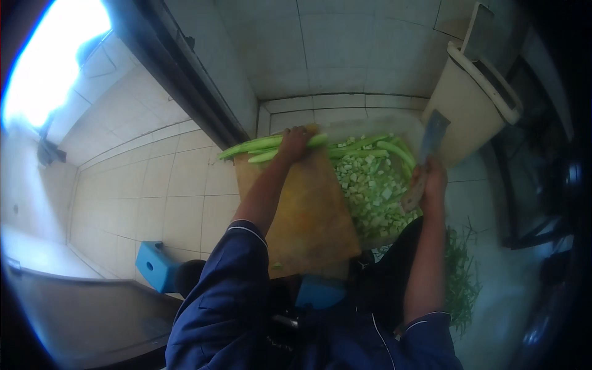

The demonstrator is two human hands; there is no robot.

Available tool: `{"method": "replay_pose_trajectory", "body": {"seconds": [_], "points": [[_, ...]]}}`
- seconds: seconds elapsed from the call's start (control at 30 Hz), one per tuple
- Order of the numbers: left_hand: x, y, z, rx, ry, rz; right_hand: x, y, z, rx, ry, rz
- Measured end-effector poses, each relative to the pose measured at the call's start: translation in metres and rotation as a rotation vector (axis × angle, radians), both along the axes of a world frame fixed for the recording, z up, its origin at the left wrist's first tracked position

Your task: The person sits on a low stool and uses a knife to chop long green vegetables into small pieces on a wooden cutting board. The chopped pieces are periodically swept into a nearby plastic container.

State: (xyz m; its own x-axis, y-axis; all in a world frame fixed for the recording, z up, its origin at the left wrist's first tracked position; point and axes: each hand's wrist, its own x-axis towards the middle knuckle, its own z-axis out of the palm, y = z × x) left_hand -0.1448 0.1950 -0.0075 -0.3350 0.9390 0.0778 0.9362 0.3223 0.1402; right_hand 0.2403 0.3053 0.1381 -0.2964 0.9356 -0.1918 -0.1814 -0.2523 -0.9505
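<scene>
Long, pale green vegetable strips (254,146) lie across the far end of a wooden cutting board (302,209), their left tips reaching past its edge. Over them my left hand (295,144) is closed, holding them down. To the right of the board, my right hand (433,179) grips a cleaver (435,131) by its wooden handle, the blade pointing up and away from the board. Between the two lies a clear tub (381,123) with many diced green pieces (367,182) and several longer strips (398,150) inside.
A cream bin (459,102) with an open lid stands at the far right by the tiled wall. Green peelings (461,277) are heaped on the floor at right. A blue stool (155,266) sits to the left. A dark door frame (185,68) rises at the far left.
</scene>
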Motion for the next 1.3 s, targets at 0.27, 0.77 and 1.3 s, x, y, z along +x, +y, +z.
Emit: {"method": "replay_pose_trajectory", "body": {"seconds": [0.27, 0.77, 1.3], "points": [[0.029, -0.033, 0.019, 0.178, 0.268, -0.237, -0.007, -0.007, 0.001, 0.016, -0.054, 0.046], [0.055, -0.102, -0.004, -0.095, -0.386, 0.365, -0.021, -0.022, -0.057, 0.558, -0.469, 0.260], [0.138, -0.179, -0.032, 0.452, -0.639, 0.615, -0.102, -0.184, -0.093, 0.743, -0.831, 0.968]]}}
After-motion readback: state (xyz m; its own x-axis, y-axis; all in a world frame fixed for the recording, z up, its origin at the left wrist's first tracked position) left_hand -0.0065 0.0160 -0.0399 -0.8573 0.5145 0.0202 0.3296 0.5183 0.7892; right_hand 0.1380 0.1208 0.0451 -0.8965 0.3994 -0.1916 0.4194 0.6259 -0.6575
